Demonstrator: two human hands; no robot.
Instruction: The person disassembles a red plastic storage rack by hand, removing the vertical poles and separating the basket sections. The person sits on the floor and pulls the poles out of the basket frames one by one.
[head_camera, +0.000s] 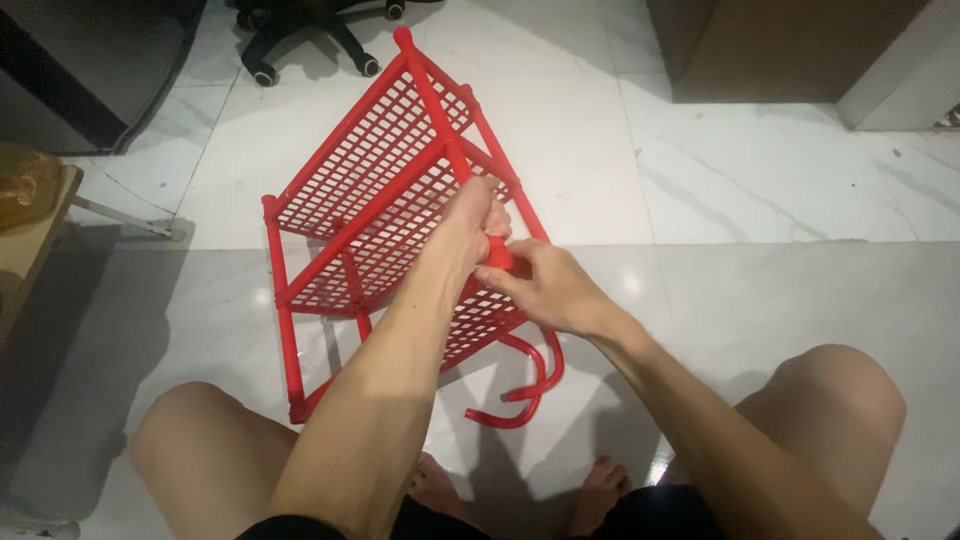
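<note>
Knees flank my view; above them the left hand (478, 215) is fisted round a red rack (380, 190) post, right hand (545, 285) apparently pinching its red joint (497, 256).

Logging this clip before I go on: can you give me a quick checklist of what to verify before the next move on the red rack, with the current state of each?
1. Left hand grips the red pole: ok.
2. Right hand pinches the pole's end piece: ok.
3. End piece fully seated: cannot tell, fingers cover it.
4. Red rack lies tilted on the floor, lower corner down: ok.
5. Curved red tubes clear of the feet: ok.
6. Office chair base apart from the rack: ok.
</note>
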